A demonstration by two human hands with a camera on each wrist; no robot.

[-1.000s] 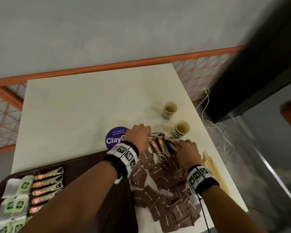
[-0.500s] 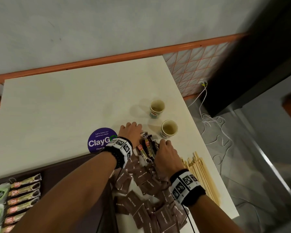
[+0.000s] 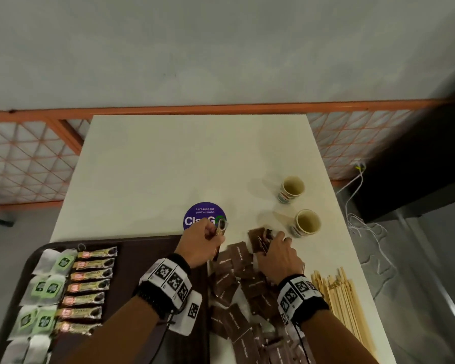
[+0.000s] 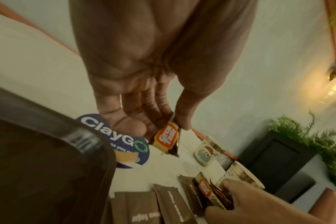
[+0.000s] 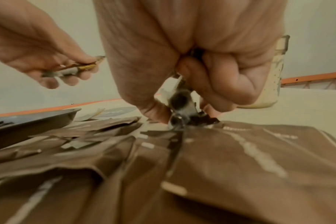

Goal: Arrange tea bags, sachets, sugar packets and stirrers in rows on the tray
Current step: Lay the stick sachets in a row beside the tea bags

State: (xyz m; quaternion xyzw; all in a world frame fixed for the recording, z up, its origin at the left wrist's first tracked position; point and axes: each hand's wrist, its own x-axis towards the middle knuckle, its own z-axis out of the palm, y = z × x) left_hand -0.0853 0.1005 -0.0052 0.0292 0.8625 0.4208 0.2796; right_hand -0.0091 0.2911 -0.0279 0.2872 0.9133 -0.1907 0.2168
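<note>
Hands have split up since half a second ago — back then both were pressed down into the heap at the far end of the sugar pile, now each has come away with something. The left hand (image 3: 200, 241) is lifted clear of the table over the purple sticker (image 3: 199, 214), thumb and fingers pinching a coffee sachet (image 4: 166, 137) with an orange label; looks like one stick, maybe two, hard to tell. The right hand (image 3: 276, 252) is lower, fingers curled round a small bunch of the same sachets (image 4: 211, 191), right at the top of the brown sugar packets (image 3: 243, 282) and just beside the nearer paper cup (image 3: 306, 223).

So the picking-out part seems done — the loose sachets that were mixed in with the sugar are now in hand, not on the table. My read is the next stop is the tray (image 3: 142, 248), where a row of sachets (image 3: 90, 287) already sits next to the green tea bags (image 3: 46, 287), with bare tray to the right of them.

Sugar packets are in a messy heap off the tray, and the wooden stirrers (image 3: 339, 300) lie in a bundle on the table at the right, untouched. Roughly half the job left, I'd say.
</note>
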